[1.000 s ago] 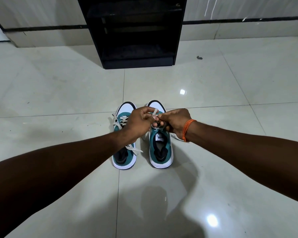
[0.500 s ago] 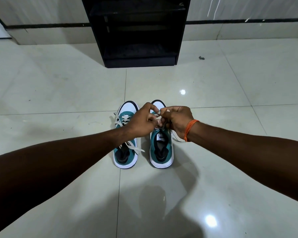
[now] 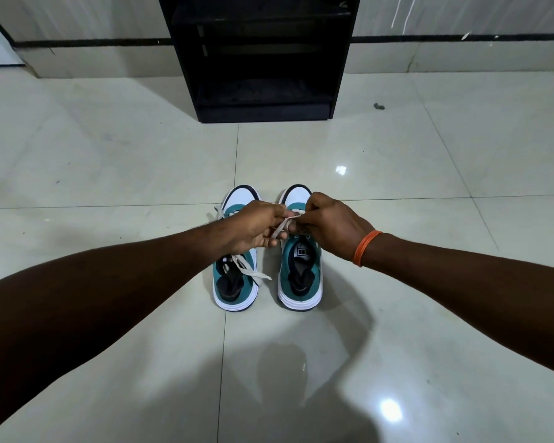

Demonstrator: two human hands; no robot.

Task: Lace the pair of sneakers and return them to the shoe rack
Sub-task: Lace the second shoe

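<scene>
Flat pale lace [image 3: 280, 230] between pinching fingers [image 3: 271, 243]

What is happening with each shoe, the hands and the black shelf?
Left shoe: on the floor, lace ends loose.
Right shoe: on the floor, lace being worked.
Lace: pinched between both hands.
Left hand: closed on lace.
Right hand: closed on lace.
Black shelf: upright, no shoes inside.

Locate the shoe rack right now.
In the head view the black shoe rack stands top centre against the wall, on the floor beyond the two sneakers, clear of them.
</scene>
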